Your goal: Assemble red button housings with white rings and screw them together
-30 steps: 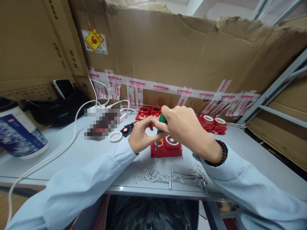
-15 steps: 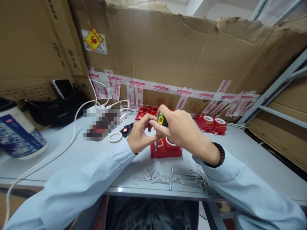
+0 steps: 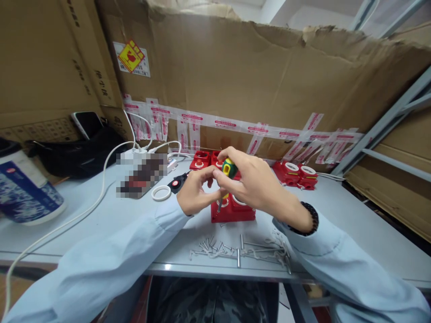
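A red plastic housing [image 3: 235, 213] with two round openings stands on the grey table [image 3: 353, 233] in front of me. My right hand [image 3: 256, 181] is closed round the green and yellow handle of a screwdriver [image 3: 229, 169] held upright, its metal shaft reaching down into the housing's left side. My left hand [image 3: 195, 193] curls beside it, its fingertips pinched against the screwdriver's lower part just above the housing.
Loose screws and metal pins [image 3: 242, 249] lie near the table's front edge. More red housings [image 3: 296, 174] sit at the back along a taped cardboard wall, with a white ring [image 3: 161, 193], a black button part [image 3: 177, 183], white cables [image 3: 101, 175] and a blue-white canister [image 3: 23, 188] to the left.
My right hand has turned on the screwdriver, so the yellow part of the handle now shows. Both hands stay over the red housing.
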Demonstrator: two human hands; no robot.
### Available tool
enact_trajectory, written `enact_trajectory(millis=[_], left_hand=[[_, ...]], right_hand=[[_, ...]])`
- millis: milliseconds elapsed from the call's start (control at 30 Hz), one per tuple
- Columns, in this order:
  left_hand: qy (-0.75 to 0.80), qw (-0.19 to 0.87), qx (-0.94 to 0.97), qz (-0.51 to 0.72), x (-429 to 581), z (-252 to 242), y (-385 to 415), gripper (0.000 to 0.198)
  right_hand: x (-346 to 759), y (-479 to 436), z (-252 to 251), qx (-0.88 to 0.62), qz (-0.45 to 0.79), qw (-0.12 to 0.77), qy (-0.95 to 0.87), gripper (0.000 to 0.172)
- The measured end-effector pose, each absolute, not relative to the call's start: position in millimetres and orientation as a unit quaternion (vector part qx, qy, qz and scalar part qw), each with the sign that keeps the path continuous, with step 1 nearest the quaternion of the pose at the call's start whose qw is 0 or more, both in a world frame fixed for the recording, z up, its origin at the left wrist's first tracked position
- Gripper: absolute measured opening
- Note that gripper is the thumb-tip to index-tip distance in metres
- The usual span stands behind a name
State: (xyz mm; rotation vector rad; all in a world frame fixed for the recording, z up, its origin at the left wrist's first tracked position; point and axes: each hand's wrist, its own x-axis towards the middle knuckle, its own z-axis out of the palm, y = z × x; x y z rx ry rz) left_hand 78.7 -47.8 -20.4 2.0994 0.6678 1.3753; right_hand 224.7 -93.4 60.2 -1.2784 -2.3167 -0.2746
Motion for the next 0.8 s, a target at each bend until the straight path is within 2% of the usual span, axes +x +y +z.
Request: enact_trajectory(millis=[100, 333, 567, 800], left_hand=[[0.253, 0.271, 0.786, 0.494, 78.4, -18.6, -49.1, 0.007], [0.260, 0.239, 0.762, 0.543, 81.2, -20.2, -49.7, 0.022], [0.248, 0.257, 0.782, 0.511, 80.0, -15.9, -53.2, 0.002], [0.275, 0.221, 0.768, 0.535, 80.4, -20.3, -50.5, 0.022]], right_hand=[[229.5, -94.4, 63.2, -0.424, -0.083, 0.226, -0.873, 0.027], [221.5, -89.6, 57.0, -0.515, -0.145, 0.226, -0.814, 0.030], [234.8, -95.1, 63.4, -0.418, -0.083, 0.202, -0.882, 0.030], [219.3, -92.7, 62.0, -0.524, -0.172, 0.178, -0.815, 0.030]])
